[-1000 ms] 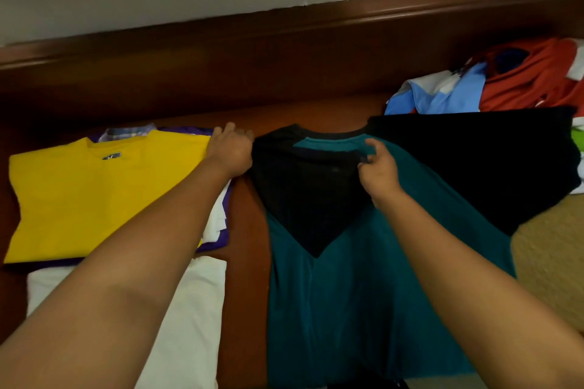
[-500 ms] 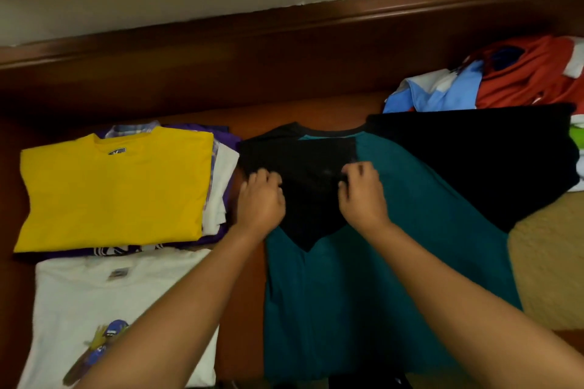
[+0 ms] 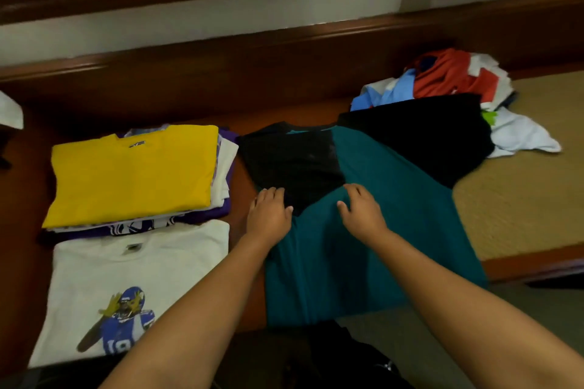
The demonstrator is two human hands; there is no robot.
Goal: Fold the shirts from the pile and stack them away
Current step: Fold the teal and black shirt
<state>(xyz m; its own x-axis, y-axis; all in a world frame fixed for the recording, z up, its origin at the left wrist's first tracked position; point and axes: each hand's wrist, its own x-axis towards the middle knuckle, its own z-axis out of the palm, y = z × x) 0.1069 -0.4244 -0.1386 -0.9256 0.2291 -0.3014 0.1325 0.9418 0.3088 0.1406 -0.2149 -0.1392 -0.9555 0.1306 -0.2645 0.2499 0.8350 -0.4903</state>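
At frame centre, left hand and right hand rest flat, fingers loosely spread, grasping nothing, on the soft teal-and-black shirt spread across the wooden desk.

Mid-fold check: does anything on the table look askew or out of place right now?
Only the teal shirt is uneven: its left black sleeve is folded in, while the right black sleeve lies spread toward the unfolded pile. Both hands, left and right, rest flat on it. The yellow-topped stack looks fairly tidy.
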